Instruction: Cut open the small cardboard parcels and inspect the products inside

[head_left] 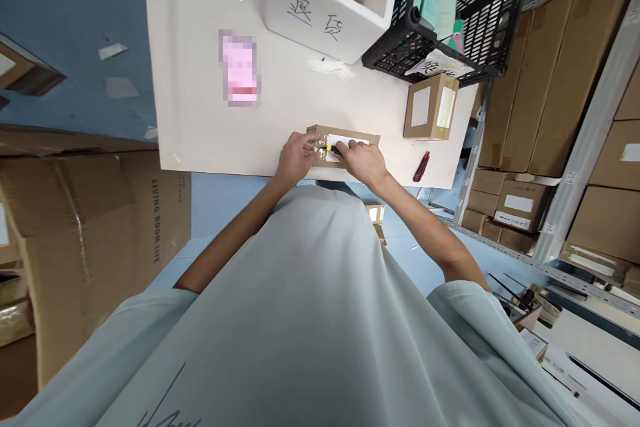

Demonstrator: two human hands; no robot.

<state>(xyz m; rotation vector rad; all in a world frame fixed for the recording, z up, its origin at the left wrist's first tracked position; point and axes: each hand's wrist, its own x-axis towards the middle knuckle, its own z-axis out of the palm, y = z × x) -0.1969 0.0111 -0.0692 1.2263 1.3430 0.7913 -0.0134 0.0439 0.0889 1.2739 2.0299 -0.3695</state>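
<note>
A small cardboard box (pixel 346 134) with a white label and shiny clear tape lies near the front edge of the white table. At its left end is my left hand (pixel 296 157), its fingers closed against the taped part. A yellow and black box cutter (pixel 331 148) is gripped in my right hand (pixel 365 161), over the top of the box. Its tip points left toward the tape and my left fingertips. Whether the blade is in the tape is too small to tell.
A red and black box cutter (pixel 421 167) lies to the right, below another labelled box (pixel 424 107). A white foam bin (pixel 320 20) and a black crate (pixel 385 60) stand behind. A blurred pink item (pixel 240 70) lies at left; shelves of cartons (pixel 520 80) stand right.
</note>
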